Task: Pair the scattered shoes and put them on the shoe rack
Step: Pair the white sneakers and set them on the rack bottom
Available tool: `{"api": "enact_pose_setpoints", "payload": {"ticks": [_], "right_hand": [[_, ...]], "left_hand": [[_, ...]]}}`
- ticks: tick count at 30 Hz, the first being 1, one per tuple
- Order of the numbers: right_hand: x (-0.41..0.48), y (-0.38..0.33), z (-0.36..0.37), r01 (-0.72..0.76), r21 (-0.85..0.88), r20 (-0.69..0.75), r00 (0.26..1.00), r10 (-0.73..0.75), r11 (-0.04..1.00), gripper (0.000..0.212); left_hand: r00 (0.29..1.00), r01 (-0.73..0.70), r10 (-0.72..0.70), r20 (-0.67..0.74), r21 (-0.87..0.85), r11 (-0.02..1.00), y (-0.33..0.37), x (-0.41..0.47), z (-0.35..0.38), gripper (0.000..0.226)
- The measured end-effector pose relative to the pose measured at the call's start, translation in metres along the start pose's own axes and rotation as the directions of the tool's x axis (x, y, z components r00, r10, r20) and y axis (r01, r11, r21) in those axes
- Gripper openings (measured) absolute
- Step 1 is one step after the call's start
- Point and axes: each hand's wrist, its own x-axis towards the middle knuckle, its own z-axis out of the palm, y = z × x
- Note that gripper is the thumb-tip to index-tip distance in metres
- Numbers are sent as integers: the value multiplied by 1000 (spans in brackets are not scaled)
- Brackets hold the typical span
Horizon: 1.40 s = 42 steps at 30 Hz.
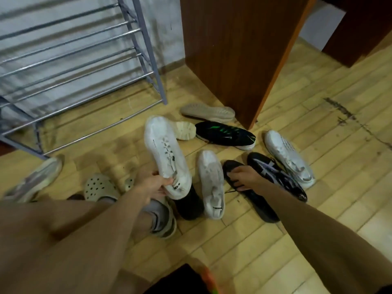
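Note:
My left hand point(153, 184) grips a white sneaker point(163, 149) by its heel end and holds it raised, toe pointing away. A matching white sneaker point(212, 183) lies on the floor just right of it. My right hand point(244, 177) grips a plain black shoe point(250, 194) at its laces, low over the floor. Beside it lies a black shoe with a white star point(275, 172). Another white sneaker point(286, 155) lies farther right. A black and green shoe point(224, 134) and a beige shoe showing its sole point(207, 112) lie near the cabinet. The metal shoe rack point(74, 60) stands at the upper left with bare shelves.
A brown wooden cabinet point(233, 49) stands behind the shoes. A beige perforated clog point(99, 186) and a grey sneaker point(36, 179) lie at the left. My own foot in a grey sock and sneaker point(163, 217) is below the left hand. The floor is light wood planks.

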Motion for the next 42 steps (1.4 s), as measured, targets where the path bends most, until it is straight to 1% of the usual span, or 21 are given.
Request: {"api": "enact_pose_setpoints", "payload": {"ticks": [2, 4, 6, 8, 11, 13, 15, 17, 19, 21, 23, 25, 27, 29, 31, 34, 37, 40, 42], "right_hand": [[11, 21, 16, -82, -163, 70, 993, 95, 983, 51], [21, 34, 40, -148, -281, 132, 973, 191, 948, 51], [28, 45, 64, -207, -288, 160, 952, 260, 935, 60], [29, 46, 81, -214, -277, 136, 956, 259, 937, 65], [32, 46, 84, -247, -238, 109, 954, 279, 939, 50], [34, 45, 76, -235, -220, 110, 959, 263, 947, 51], [32, 40, 62, -214, -209, 121, 963, 242, 954, 54], [27, 30, 43, -195, -203, 102, 970, 219, 959, 48], [23, 18, 28, -163, -199, 64, 982, 179, 966, 41], [17, 2, 19, -102, -209, 25, 994, 110, 972, 31], [8, -19, 12, -23, -207, -15, 1000, 21, 978, 25], [5, -41, 8, 45, -183, -27, 998, -51, 982, 31], [9, -65, 9, 112, -155, -25, 993, -118, 982, 41], [16, -90, 13, 157, -177, -11, 987, -162, 972, 45], [23, -113, 17, 178, -209, -2, 983, -182, 962, 42], [44, -144, 27, 196, -269, 8, 979, -202, 943, 34], [73, -172, 40, 210, -309, 14, 976, -216, 928, 31], [105, -200, 54, 223, -271, 33, 974, -222, 936, 31], [126, -222, 63, 248, -237, 70, 969, -238, 939, 33]], "left_hand": [[997, 81, -81, 20, 0, 997, -8, 0, 2, 38], [993, 110, -109, 38, -22, 994, -7, 3, 7, 38], [995, 95, -93, 36, -50, 994, -4, 9, 12, 39], [997, 77, -76, 23, -66, 995, -4, 16, 15, 43], [998, 59, -59, 1, -81, 995, 1, 17, 20, 39], [999, 52, -53, -14, -83, 995, 4, 15, 23, 35], [998, 47, -50, -29, -94, 994, 6, 14, 25, 38], [998, 47, -51, -37, -105, 993, 6, 12, 27, 45], [997, 55, -61, -49, -127, 990, 7, 10, 27, 46], [996, 70, -78, -48, -150, 986, 10, 4, 26, 41], [996, 71, -78, -43, -158, 985, 14, 2, 23, 43], [996, 61, -71, -54, -167, 984, 20, 3, 18, 44], [996, 51, -63, -66, -171, 984, 28, 9, 10, 44], [994, 34, -53, -100, -180, 983, 36, 18, -1, 41], [993, 21, -43, -113, -189, 982, 46, 32, -13, 39], [995, 25, -44, -88, -208, 978, 60, 58, -31, 40], [996, 37, -53, -64, -230, 972, 73, 84, -48, 33], [996, 17, -42, -80, -287, 958, 87, 110, -70, 27], [990, -19, -26, -139, -313, 950, 96, 129, -88, 19]]}}
